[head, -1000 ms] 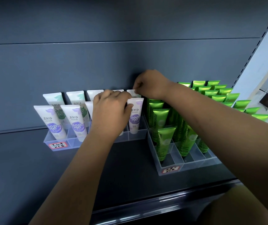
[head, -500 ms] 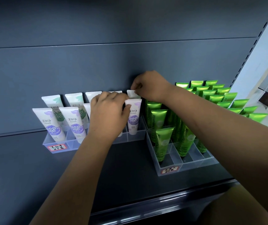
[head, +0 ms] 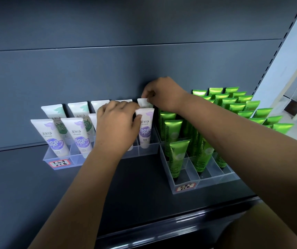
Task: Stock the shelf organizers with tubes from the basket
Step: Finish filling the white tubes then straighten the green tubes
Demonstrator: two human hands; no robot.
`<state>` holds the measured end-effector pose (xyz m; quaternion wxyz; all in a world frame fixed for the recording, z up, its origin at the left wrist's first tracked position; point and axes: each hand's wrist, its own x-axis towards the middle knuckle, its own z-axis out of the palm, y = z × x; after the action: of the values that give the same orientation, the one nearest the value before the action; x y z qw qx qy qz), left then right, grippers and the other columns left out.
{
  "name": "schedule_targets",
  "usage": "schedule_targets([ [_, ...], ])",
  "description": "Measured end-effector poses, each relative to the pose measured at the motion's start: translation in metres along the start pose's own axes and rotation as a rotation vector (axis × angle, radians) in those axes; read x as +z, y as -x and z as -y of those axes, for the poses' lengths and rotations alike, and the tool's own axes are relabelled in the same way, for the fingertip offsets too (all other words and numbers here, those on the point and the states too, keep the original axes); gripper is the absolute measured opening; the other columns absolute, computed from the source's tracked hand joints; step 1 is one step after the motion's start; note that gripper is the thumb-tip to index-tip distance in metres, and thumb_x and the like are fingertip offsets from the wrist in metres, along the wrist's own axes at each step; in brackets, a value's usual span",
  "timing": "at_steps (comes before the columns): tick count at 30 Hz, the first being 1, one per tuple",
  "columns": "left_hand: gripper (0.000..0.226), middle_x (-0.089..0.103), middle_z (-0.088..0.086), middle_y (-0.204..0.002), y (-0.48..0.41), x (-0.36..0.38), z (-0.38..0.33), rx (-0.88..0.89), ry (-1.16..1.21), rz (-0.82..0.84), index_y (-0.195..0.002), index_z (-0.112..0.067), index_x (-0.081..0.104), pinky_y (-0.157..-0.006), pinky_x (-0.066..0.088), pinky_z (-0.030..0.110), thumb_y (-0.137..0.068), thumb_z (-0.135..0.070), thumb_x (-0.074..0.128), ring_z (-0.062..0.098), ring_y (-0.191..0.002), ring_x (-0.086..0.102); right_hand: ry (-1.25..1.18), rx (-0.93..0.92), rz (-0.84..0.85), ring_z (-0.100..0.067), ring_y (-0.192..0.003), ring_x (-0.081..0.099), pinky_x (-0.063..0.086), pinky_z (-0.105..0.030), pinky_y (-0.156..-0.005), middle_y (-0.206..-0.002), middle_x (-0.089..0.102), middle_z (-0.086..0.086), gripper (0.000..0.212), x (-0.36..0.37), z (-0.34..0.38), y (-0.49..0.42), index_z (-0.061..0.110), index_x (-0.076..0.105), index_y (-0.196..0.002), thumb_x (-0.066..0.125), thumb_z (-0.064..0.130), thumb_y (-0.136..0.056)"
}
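A dark grey shelf meets a matching back panel.

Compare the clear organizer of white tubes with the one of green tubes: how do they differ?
The white-tube organizer holds white tubes marked purple or green; the green-tube organizer holds green tubes only. The green-tube organizer's front reaches nearer the shelf edge than the white-tube organizer's. Some front compartments of the green-tube organizer are empty; the white-tube organizer's visible ones are filled. Both are clear, divided, with a handwritten label in front.
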<state>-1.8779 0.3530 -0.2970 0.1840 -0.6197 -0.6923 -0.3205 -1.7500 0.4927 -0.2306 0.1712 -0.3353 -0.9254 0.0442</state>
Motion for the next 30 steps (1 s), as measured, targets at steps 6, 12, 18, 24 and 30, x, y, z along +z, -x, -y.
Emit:
schedule_targets([
  [6,0.028,0.073,0.000,-0.100,-0.001,-0.003,-0.001,0.014,0.008,-0.026,-0.106,-0.021,0.072,-0.089,0.045,0.046,-0.088,-0.032,0.054,0.032,-0.098,0.062,-0.068,0.027,-0.039,-0.017,-0.103,0.067,0.047,-0.023,-0.089,-0.108,0.076,0.002,0.027,-0.007,0.002,0.004,0.016,0.077,-0.107,0.060,0.007,-0.088],
  [12,0.020,0.072,0.000,-0.102,-0.003,-0.015,-0.012,0.083,0.068,-0.125,-0.105,-0.018,0.073,-0.088,0.047,0.046,-0.092,-0.028,0.061,0.032,-0.097,0.061,-0.154,0.049,-0.142,-0.014,-0.095,0.068,0.049,-0.026,-0.089,-0.100,0.077,0.002,0.016,-0.034,0.007,0.032,0.016,0.079,-0.102,0.069,0.019,-0.090],
  [18,0.019,0.070,-0.010,-0.092,0.012,-0.035,-0.047,0.150,0.318,-0.075,-0.098,-0.020,0.073,-0.081,0.048,0.041,-0.098,-0.032,0.058,0.020,-0.090,0.059,-0.280,0.077,-0.302,-0.006,-0.085,0.068,0.050,-0.020,-0.082,-0.090,0.076,0.008,0.011,-0.047,0.001,0.095,0.022,0.080,-0.096,0.070,0.021,-0.090],
  [24,0.027,0.068,-0.016,-0.094,0.043,-0.036,-0.077,0.105,0.543,0.166,-0.101,-0.030,0.071,-0.076,0.053,0.031,-0.092,-0.053,0.060,0.007,-0.089,0.065,-0.147,-0.047,-0.386,-0.016,-0.076,0.064,0.043,-0.024,-0.078,-0.079,0.074,0.003,0.008,-0.037,-0.012,0.135,0.016,0.079,-0.085,0.071,0.017,-0.084],
  [30,0.024,0.062,-0.028,-0.090,0.056,-0.027,-0.087,0.082,0.493,0.183,-0.107,-0.028,0.073,-0.074,0.045,0.010,-0.084,-0.030,0.081,-0.010,-0.086,0.059,-0.069,-0.037,-0.331,-0.026,-0.085,0.065,0.043,-0.029,-0.086,-0.086,0.076,-0.001,0.013,-0.031,-0.018,0.139,0.016,0.080,-0.090,0.070,0.022,-0.084],
])
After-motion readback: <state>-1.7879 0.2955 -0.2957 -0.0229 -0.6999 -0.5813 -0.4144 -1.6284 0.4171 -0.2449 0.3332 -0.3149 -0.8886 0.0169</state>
